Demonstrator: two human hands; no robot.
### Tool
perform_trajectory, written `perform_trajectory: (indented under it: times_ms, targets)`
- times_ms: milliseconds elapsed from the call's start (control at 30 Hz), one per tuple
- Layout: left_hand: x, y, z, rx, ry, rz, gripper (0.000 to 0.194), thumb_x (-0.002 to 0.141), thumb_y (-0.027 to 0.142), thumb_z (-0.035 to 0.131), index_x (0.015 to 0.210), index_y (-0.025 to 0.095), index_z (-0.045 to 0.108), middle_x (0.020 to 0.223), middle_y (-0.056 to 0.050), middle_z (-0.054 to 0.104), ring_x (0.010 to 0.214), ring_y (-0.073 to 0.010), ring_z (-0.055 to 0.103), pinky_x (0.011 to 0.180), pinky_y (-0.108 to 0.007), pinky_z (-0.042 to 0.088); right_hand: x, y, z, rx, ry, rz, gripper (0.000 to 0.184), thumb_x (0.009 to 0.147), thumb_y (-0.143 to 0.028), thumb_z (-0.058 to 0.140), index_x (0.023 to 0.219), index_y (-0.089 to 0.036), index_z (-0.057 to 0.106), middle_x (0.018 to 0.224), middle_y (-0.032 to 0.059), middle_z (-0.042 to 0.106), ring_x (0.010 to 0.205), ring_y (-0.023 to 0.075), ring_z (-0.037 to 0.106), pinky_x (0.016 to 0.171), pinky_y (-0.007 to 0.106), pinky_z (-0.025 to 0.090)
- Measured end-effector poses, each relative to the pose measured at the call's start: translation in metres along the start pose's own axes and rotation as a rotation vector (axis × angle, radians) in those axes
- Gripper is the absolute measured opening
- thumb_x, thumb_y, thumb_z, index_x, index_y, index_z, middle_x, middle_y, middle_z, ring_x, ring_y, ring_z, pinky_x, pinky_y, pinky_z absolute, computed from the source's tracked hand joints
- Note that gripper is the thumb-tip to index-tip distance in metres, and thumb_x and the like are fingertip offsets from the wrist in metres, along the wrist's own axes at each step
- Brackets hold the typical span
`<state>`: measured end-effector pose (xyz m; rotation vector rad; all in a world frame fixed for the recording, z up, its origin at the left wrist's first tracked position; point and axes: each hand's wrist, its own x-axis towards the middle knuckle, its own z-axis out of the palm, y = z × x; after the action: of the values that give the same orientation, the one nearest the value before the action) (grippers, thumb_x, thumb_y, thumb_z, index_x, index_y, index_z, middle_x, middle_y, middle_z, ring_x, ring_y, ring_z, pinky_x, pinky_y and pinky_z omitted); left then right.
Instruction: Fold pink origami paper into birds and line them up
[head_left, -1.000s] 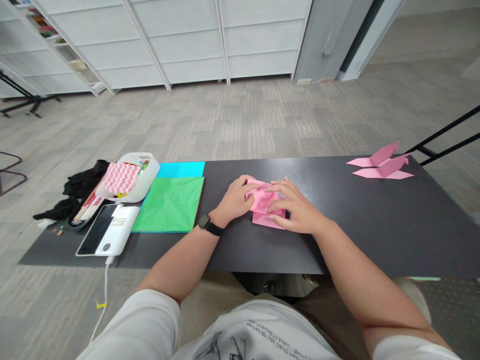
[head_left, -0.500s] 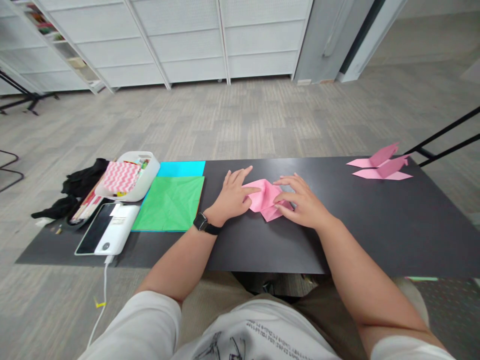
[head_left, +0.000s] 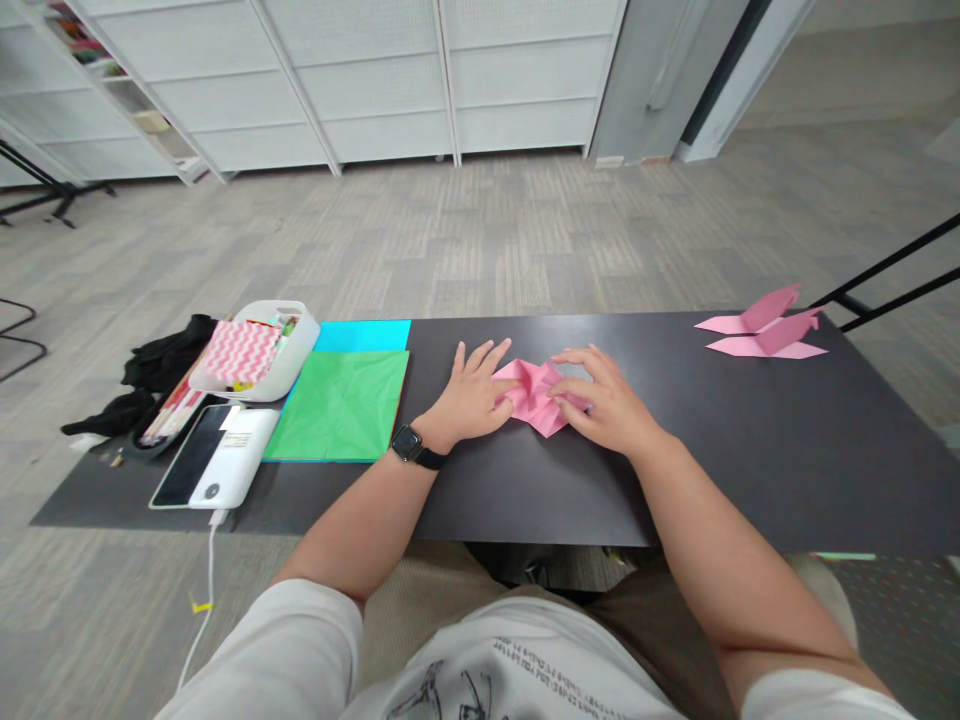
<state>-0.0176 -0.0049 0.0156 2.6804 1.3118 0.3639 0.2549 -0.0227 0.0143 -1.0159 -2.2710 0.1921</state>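
A creased sheet of pink origami paper (head_left: 537, 398), partly folded with raised ridges, lies on the dark table between my two hands. My left hand (head_left: 478, 396), wearing a black watch (head_left: 407, 443) on the wrist, holds the paper's left side with thumb and forefinger, while its other fingers stretch away. At the right side of the paper, my right hand (head_left: 600, 398) pinches the edge between thumb and fingers. Part of the sheet is hidden under the fingertips.
Two folded pink paper figures (head_left: 772, 335) stand at the table's far right. To the left lie green paper (head_left: 341, 405) over blue paper (head_left: 364, 336), a white basket (head_left: 304, 340), a white device with a cable (head_left: 238, 455), a dark pencil tray and black cloth (head_left: 171, 355).
The pink paper has been drawn inward and looks more crumpled along its folds. My left hand has shifted slightly right, closer to my right hand, which has barely moved.
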Motion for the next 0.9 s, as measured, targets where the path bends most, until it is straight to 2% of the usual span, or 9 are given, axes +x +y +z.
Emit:
perform_trajectory:
  times_ms: [200,300,467,567,900]
  targets:
    - [0.0,0.0,0.002,-0.035,0.072,0.026,0.028,0.102,0.035,0.061,0.118,0.031,0.084,0.177,-0.004,0.036,0.162,-0.0373,0.034,0.136,-0.071,0.011,-0.001,0.005,0.001,-0.038,0.004,0.071,0.019,0.097,-0.02,0.062,0.104,-0.029,0.077,0.142,0.0096,0.064,0.138,0.031,0.061,0.128,0.066,0.034]
    - [-0.001,0.001,0.0,-0.055,0.097,0.045,0.027,0.104,0.043,0.063,0.109,0.029,0.086,0.174,-0.006,0.04,0.161,-0.0357,0.036,0.137,-0.069,0.013,-0.001,0.009,0.002,-0.056,0.019,0.111,0.019,0.097,-0.02,0.062,0.104,-0.029,0.078,0.141,0.0104,0.064,0.137,0.0317,0.061,0.126,0.066,0.036]
    - [-0.002,0.001,-0.002,-0.046,0.094,0.074,0.043,0.091,0.066,0.076,0.103,0.026,0.086,0.17,-0.01,0.047,0.158,-0.0381,0.041,0.136,-0.071,0.011,-0.003,0.016,0.005,-0.09,0.013,0.16,0.015,0.094,-0.021,0.064,0.099,-0.027,0.077,0.141,0.0118,0.064,0.135,0.0338,0.06,0.121,0.065,0.042]
    - [-0.002,-0.001,0.0,-0.036,0.08,0.087,0.05,0.087,0.072,0.078,0.1,0.025,0.086,0.169,-0.011,0.049,0.155,-0.0383,0.044,0.136,-0.071,0.011,-0.003,0.019,0.005,-0.101,-0.002,0.173,0.014,0.094,-0.023,0.065,0.098,-0.027,0.078,0.141,0.0119,0.063,0.134,0.0342,0.06,0.118,0.064,0.043]
    - [-0.002,0.012,0.001,-0.025,0.089,-0.008,0.033,0.099,0.056,0.07,0.098,0.026,0.084,0.158,-0.008,0.061,0.145,-0.0342,0.054,0.135,-0.071,0.017,-0.005,0.025,0.01,-0.103,-0.042,0.263,0.014,0.097,-0.035,0.068,0.096,-0.026,0.079,0.14,0.0128,0.064,0.13,0.0358,0.061,0.114,0.063,0.046]
